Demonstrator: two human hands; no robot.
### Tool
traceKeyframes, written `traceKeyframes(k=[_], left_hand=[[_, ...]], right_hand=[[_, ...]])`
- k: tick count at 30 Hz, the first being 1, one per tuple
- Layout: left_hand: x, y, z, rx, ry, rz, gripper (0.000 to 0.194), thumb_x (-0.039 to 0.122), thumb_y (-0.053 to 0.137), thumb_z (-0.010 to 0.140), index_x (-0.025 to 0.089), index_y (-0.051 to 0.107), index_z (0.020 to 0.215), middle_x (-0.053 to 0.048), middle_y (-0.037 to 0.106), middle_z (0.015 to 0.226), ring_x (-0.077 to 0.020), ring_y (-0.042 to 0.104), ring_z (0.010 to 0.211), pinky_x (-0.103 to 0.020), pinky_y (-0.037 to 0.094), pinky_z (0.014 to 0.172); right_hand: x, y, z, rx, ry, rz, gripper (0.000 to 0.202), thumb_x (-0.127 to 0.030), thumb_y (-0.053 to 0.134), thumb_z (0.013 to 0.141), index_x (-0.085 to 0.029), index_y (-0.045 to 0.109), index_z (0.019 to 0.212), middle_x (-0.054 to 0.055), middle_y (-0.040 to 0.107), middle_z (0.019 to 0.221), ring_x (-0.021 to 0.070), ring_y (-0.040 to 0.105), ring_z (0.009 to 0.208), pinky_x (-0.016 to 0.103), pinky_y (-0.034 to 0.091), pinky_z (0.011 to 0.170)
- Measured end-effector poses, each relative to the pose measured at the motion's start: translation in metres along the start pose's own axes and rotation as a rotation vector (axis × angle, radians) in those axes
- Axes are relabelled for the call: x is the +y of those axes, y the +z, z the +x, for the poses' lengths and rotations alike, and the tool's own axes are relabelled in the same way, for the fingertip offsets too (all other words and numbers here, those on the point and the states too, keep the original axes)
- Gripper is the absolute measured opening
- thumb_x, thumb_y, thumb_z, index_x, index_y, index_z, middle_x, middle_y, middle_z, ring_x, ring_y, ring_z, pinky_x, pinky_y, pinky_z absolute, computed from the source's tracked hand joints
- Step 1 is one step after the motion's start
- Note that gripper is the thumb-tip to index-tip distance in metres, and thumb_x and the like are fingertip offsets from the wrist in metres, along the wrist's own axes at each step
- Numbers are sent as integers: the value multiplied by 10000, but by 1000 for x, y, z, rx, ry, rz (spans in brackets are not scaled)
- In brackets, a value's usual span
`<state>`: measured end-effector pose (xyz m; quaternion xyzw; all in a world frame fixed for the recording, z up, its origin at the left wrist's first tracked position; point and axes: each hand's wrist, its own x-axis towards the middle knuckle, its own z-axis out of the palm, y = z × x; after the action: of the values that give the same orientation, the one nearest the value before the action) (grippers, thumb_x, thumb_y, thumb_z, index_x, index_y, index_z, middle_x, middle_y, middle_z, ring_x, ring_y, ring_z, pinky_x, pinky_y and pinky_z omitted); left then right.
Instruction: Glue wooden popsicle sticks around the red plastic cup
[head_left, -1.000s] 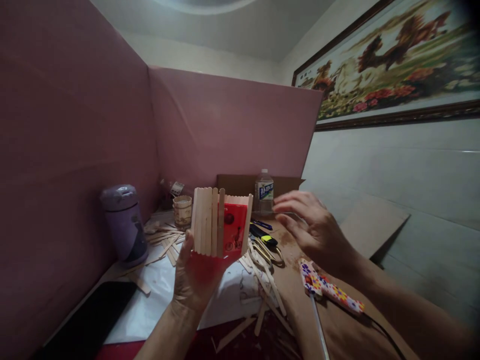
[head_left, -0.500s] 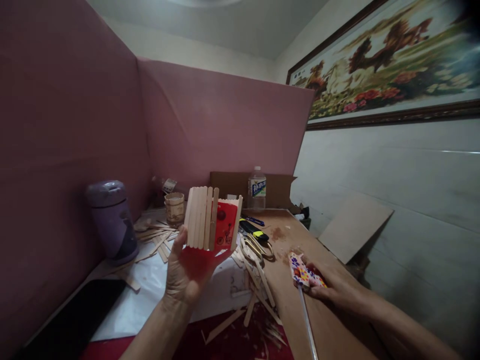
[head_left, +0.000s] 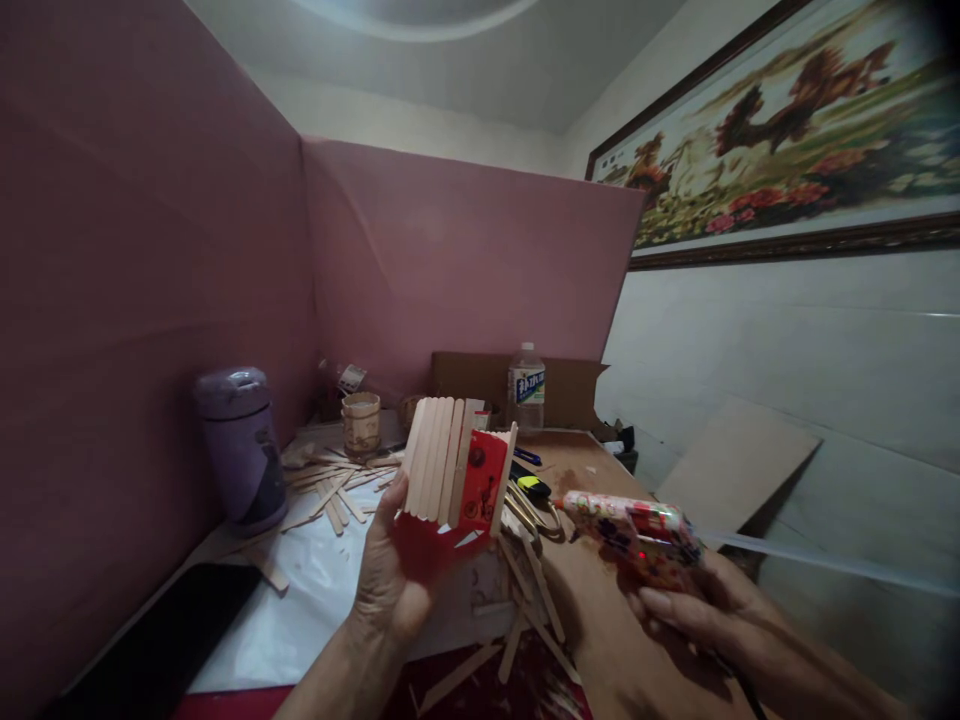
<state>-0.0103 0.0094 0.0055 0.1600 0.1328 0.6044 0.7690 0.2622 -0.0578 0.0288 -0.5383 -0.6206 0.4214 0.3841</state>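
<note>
Held up in my left hand (head_left: pixel 390 575) is a red box (head_left: pixel 481 480) with a small bicycle print on its bare side. Wooden craft sticks (head_left: pixel 436 460) stand in a row over the box's left part, and more line its right edge. My right hand (head_left: pixel 709 610) is closed round the handle of a flower-patterned hot glue gun (head_left: pixel 626 520). Its orange-tipped nozzle points left toward the box, apart from it. A small red light glows on the gun, and a long clear glue stick (head_left: pixel 817 560) runs out of its back.
Loose craft sticks (head_left: pixel 330 500) lie on the white sheet, and more are scattered below the box. A purple flask (head_left: pixel 241 450), a stick-covered cup (head_left: pixel 361 425) and a plastic bottle (head_left: pixel 527 390) stand behind. A yellow-and-black cutter (head_left: pixel 531 486) lies on the brown board (head_left: pixel 600 620).
My right hand has lifted the glue gun off the board and turned its nozzle leftward toward the box. The box in my left hand sits slightly lower and further right in view.
</note>
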Motion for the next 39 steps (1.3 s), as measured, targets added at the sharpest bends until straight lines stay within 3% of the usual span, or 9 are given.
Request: traceKeyframes(k=[3, 7, 10, 14, 18, 21, 26, 39], left_hand=[[-4, 0, 0, 21, -23, 29, 520, 392, 560, 837, 170, 483, 1301, -165, 689, 1019, -370, 668, 869, -638, 473, 820], [-7, 0, 0, 31, -38, 37, 485, 381, 545, 855, 151, 501, 1280, -168, 690, 1026, -326, 672, 877, -560, 505, 821], [-8, 0, 1, 12, -35, -4, 454, 357, 538, 868, 136, 512, 1264, -164, 677, 1089, -287, 655, 963, -467, 518, 847], [-8, -1, 1, -8, -53, -27, 480, 378, 536, 868, 130, 493, 1277, -178, 648, 1158, -314, 614, 1065, -473, 514, 852], [-8, 0, 0, 13, -50, -11, 489, 391, 540, 862, 142, 489, 1280, -181, 635, 1180, -327, 609, 1070, -481, 520, 824], [-8, 1, -1, 34, -64, -3, 500, 413, 546, 853, 144, 495, 1271, -183, 628, 1194, -335, 612, 1056, -490, 522, 808], [-8, -2, 0, 48, -86, 1, 530, 414, 551, 845, 140, 467, 1291, -186, 636, 1156, -341, 612, 1050, -488, 524, 790], [-8, -2, 1, 108, -101, 8, 525, 423, 590, 819, 156, 491, 1261, -164, 649, 1116, -301, 640, 952, -534, 500, 839]], right_hand=[[-16, 23, -3, -190, 41, 48, 443, -587, 512, 847, -177, 609, 711, 27, 572, 577, 91, 466, 410, 214, 337, 397], [-31, 44, 3, -286, -16, 67, 367, -531, 545, 843, -197, 469, 711, -58, 430, 512, 63, 349, 424, 180, 280, 393], [-44, 55, 5, -271, -90, 56, 292, -455, 582, 818, -206, 461, 725, -58, 401, 565, 77, 328, 490, 192, 297, 430], [-51, 65, 6, -234, -170, 49, 262, -445, 563, 813, -192, 539, 748, -32, 417, 619, 103, 355, 561, 223, 361, 515], [-45, 68, 10, -268, -164, 61, 290, -471, 544, 835, -185, 587, 859, -72, 322, 536, 80, 273, 460, 213, 297, 430], [-40, 68, 12, -281, -152, 89, 344, -491, 558, 834, -185, 600, 988, -75, 337, 531, 72, 262, 427, 213, 289, 409], [-39, 68, 10, -245, -106, 112, 396, -518, 588, 820, -187, 621, 1036, -56, 373, 578, 71, 285, 442, 200, 263, 377], [-50, 73, 12, -217, -86, 136, 313, -505, 613, 821, -192, 625, 814, -75, 319, 493, 76, 260, 440, 198, 314, 411]])
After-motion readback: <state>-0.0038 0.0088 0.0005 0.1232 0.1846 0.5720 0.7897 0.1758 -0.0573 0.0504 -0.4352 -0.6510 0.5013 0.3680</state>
